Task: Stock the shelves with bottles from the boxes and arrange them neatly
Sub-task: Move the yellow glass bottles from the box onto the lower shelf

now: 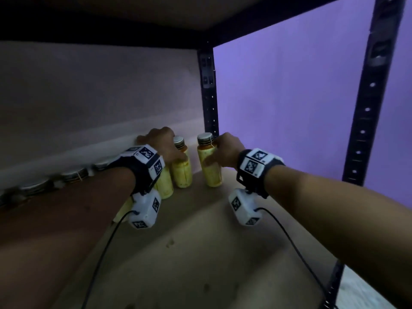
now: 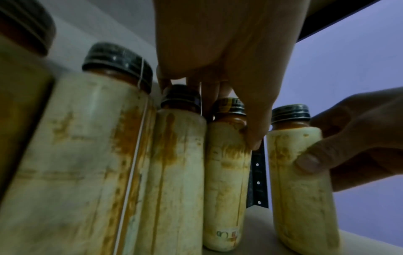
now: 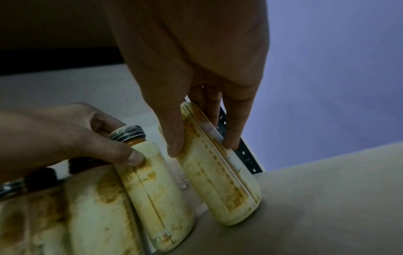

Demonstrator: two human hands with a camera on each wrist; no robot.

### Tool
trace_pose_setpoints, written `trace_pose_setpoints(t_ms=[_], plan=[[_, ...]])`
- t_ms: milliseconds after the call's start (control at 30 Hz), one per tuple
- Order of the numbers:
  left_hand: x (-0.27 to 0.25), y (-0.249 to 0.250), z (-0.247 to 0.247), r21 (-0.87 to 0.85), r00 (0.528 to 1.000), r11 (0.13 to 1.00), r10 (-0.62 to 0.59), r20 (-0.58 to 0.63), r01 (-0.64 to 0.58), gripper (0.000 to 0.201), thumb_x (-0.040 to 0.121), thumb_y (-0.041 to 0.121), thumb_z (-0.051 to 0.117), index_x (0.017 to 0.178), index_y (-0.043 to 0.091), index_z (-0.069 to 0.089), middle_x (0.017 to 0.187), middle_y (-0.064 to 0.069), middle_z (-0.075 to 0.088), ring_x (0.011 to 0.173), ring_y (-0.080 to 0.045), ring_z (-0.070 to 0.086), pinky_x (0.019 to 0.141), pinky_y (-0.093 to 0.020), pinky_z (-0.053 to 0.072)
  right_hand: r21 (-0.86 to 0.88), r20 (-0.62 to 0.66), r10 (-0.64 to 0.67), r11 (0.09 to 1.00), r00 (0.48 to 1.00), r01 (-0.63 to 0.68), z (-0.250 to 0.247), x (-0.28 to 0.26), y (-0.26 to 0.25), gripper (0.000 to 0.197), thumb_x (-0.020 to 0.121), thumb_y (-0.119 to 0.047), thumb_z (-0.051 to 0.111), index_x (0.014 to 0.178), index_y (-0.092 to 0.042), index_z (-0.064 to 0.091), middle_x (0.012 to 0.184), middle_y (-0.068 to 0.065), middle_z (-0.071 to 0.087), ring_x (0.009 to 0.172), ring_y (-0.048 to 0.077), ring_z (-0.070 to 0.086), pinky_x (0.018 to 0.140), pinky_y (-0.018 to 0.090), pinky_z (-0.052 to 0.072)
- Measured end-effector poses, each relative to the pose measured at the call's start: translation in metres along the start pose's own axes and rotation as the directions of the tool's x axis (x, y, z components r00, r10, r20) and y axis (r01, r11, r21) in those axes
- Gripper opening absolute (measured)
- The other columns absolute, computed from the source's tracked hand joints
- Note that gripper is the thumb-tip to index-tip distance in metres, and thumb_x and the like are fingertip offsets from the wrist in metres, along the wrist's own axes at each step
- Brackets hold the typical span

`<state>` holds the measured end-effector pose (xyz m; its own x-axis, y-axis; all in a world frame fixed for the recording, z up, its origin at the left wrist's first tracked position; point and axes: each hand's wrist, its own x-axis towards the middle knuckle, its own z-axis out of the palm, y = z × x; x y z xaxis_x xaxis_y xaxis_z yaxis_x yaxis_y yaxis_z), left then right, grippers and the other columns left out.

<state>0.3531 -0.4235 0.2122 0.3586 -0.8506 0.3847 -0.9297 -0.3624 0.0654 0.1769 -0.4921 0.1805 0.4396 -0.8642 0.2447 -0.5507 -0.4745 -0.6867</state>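
Yellow stained bottles with dark screw caps stand in a row along the back of the shelf board point(image 1: 200, 241). My left hand point(image 1: 176, 148) grips the upper part of the second bottle from the right point(image 1: 181, 168), thumb on its shoulder point(image 2: 253, 138), fingers behind the cap. My right hand point(image 1: 214, 150) grips the end bottle point(image 1: 209, 166), which stands a small gap to the right and leans slightly. In the right wrist view its thumb point(image 3: 174, 148) and fingers pinch that end bottle point(image 3: 218, 172) by the upper body; its cap is hidden there.
More capped bottles point(image 1: 73, 175) run left along the back wall, partly behind my left forearm. A black perforated upright point(image 1: 209, 92) stands just behind the end bottle, another upright point(image 1: 370, 97) nearer right. A shelf board hangs overhead. The purple wall lies beyond.
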Motion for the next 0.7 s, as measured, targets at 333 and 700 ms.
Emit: trace_pose_setpoints(t_ms=[333, 700], plan=[[0.019, -0.002, 0.014, 0.065, 0.999, 0.998, 0.007, -0.039, -0.004, 0.058, 0.050, 0.062, 0.072, 0.066, 0.021, 0.035, 0.073, 0.001, 0.046, 0.076, -0.027, 0.048, 0.066, -0.039, 0.039, 0.116, 0.046, 0.055, 0.991, 0.997, -0.059, 0.044, 0.049, -0.022, 0.039, 0.075, -0.020, 0.082, 0.107, -0.004, 0.066, 0.097, 0.011, 0.067, 0.088, 0.025, 0.067, 0.081, 0.040, 0.060], [-0.023, -0.020, -0.028, 0.161, 0.995, 0.986, 0.022, 0.093, -0.037, 0.055, 0.069, 0.051, 0.074, 0.098, 0.011, 0.050, 0.104, -0.010, 0.051, 0.092, -0.028, 0.053, 0.070, -0.034, 0.044, 0.096, 0.136, 0.055, 0.993, 0.989, -0.068, 0.026, 0.003, -0.024, 0.056, 0.087, -0.009, 0.066, 0.137, 0.005, 0.045, 0.131, 0.021, 0.057, 0.114, 0.033, 0.059, 0.098, 0.047, 0.052]])
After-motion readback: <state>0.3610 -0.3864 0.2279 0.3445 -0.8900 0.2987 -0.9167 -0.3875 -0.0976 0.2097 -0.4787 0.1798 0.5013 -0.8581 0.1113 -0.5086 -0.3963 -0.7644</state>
